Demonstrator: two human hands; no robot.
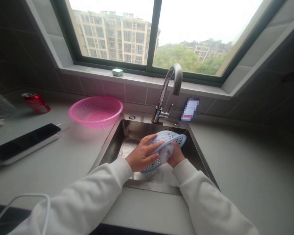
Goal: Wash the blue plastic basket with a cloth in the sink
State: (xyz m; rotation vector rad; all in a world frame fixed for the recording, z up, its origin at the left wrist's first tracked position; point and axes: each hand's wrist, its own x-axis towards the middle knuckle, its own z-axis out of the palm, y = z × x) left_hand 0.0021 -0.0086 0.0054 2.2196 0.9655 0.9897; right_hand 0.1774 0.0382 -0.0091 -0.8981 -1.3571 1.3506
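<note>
Steel sink [116, 137], hands [143, 155] gripping a perforated, plastic-looking basket [177, 138].

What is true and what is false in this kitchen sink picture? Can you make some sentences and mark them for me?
1. The left hand and right hand hold a light blue plastic basket over a steel sink. True.
2. The pink basket is inside the sink. False. It sits on the counter beside the sink.
3. The red can stands upright. False. It lies on its side on the counter.
4. The faucet stands behind the sink. True.
5. The person's arms are bare. False. Long white sleeves cover them.
</note>
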